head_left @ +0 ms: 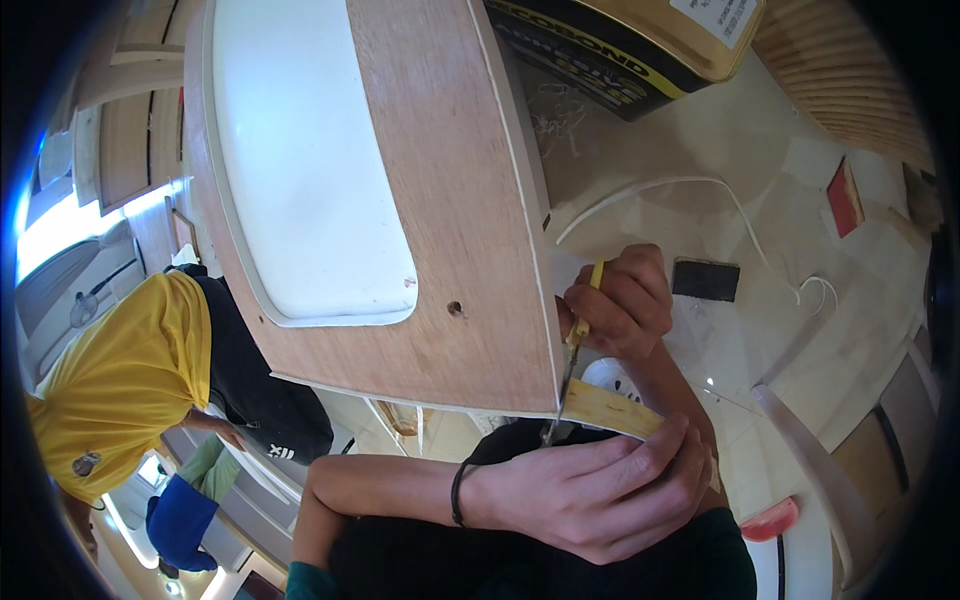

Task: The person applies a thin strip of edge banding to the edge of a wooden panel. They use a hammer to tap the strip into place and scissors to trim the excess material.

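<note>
A wooden panel (455,210) with a white inset (300,160) and pale edges is in front of me. At its near right corner, my right hand (625,300) is closed around yellow-handled scissors (580,328), whose blades point down and cross a strip at the corner. That strip (610,406) is tan with brown stains and runs from the corner to my left hand (610,485). The fingers and thumb of my left hand pinch its free end. Whether the blades are parted is too small to tell. A small dark hole (454,308) shows in the panel.
A black-and-gold can (640,60) stands beyond the panel. On the floor lie a thin white strip (690,182), a black block (706,280) and red pieces (845,197). A person in a yellow shirt (130,350) is at left, another in blue (180,525) behind.
</note>
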Available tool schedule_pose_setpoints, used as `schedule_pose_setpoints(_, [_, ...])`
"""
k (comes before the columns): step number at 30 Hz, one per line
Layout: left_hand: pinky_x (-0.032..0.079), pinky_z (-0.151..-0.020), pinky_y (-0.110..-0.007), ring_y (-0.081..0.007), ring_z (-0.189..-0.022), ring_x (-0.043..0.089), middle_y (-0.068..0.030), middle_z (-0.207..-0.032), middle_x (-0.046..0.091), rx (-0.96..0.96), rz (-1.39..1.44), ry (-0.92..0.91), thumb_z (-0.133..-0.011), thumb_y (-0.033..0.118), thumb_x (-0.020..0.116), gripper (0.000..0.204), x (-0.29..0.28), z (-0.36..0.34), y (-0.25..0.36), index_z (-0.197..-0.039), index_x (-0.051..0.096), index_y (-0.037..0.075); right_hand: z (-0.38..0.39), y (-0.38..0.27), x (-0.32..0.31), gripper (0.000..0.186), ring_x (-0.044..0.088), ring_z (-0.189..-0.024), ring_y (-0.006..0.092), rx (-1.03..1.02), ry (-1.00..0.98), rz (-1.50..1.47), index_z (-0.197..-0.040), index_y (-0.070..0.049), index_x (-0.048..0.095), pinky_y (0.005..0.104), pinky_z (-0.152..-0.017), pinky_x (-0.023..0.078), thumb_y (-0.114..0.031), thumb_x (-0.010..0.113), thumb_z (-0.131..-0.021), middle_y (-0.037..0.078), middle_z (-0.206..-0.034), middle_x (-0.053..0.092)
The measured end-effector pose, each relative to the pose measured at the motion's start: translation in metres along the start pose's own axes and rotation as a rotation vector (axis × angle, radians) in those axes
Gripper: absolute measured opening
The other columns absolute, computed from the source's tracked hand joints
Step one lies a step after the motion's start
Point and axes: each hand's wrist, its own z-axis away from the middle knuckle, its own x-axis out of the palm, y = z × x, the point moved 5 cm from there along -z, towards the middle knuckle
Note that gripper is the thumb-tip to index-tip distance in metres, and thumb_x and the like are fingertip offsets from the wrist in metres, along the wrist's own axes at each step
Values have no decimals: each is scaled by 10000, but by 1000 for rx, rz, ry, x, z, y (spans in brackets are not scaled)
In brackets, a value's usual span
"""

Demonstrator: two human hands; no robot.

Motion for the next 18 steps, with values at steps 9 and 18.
schedule_pose_setpoints(9, [483,-691,-227,-205,-881,651,-67,-932,645,-5,42,34,-724,103,636,191,-1,-1,-1,-880,718,29,-6,-3,-6,332,509,-627,134,-9,-46,58,-928,-185,663,308,-609,359,-332,861,-706,-65,-667,506])
schedule_pose_setpoints(18, [486,-701,-226,-200,-869,655,-62,-922,654,10,34,51,-730,100,637,183,-1,2,-2,-879,718,32,-11,-4,-3,329,487,-592,111,-17,-71,100,-927,-223,653,307,-651,293,-388,838,-711,-94,-647,493])
